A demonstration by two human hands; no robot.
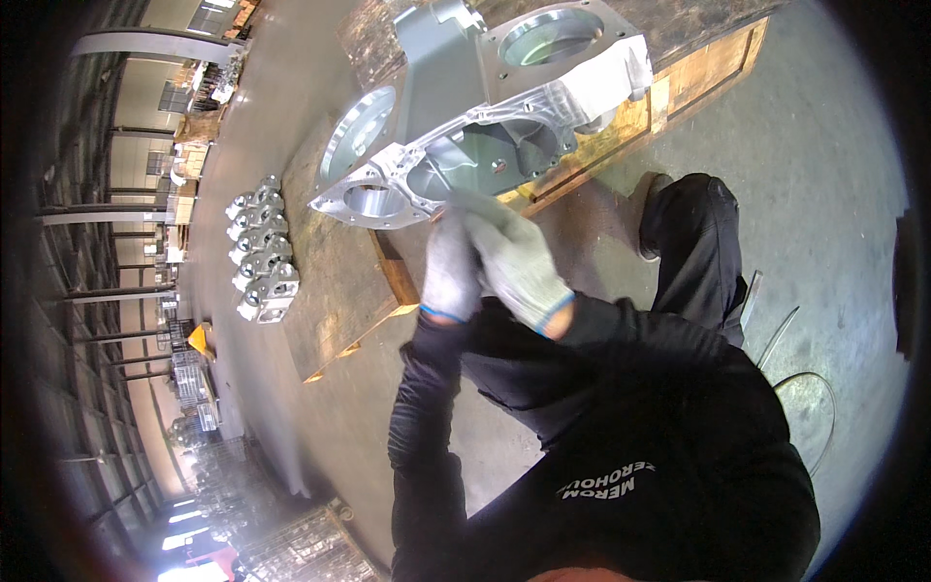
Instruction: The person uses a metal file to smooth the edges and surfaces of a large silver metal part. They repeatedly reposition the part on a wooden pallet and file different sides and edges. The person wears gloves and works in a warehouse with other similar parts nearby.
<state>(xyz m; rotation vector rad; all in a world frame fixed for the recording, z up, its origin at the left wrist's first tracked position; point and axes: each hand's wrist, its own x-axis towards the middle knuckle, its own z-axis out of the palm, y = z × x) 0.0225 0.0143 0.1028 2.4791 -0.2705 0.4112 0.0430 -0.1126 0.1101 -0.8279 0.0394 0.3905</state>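
Note:
A large machined aluminium casting rests on a wooden pallet at the top of the view. It has wide round bores and a hollow near side. Both my hands wear white knit gloves with blue cuffs and meet just in front of the casting's near edge. My left hand is closed and pressed against my right hand, whose fingers are curled toward it. Anything between the fingers is hidden, and I cannot tell whether the fingertips touch the casting.
The wooden pallet extends left under the casting. Farther left, several smaller metal castings stand in a row. A thin cable curves over the concrete floor at the right. A yellow object and racks line the far left.

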